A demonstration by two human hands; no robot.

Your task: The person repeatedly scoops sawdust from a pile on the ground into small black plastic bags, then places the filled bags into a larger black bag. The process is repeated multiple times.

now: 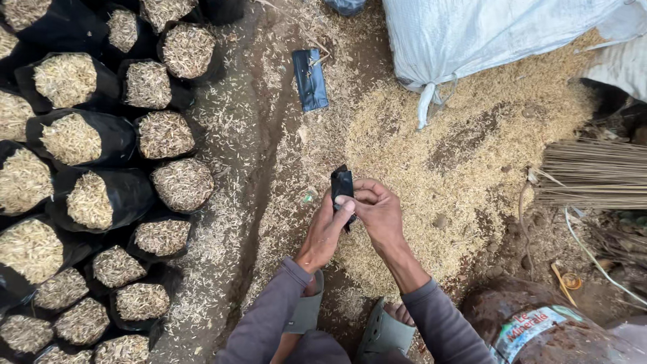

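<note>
Both hands, left (328,229) and right (379,214), pinch a folded black bag (342,183) above loose husks (431,162).

Bare earth ground (269,135) strewn with a heap of rice husks (431,162), rows of husk-filled black bags (101,195), a flat dark pouch (310,79), a white sack (472,34), and a twig broom (593,174).

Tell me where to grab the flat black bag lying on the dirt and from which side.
Take the flat black bag by its near short edge, coming from above on the person's side. It lies flat, lengthwise away from the hands, with bare dirt around that end; a few straws cross its far end.
</note>
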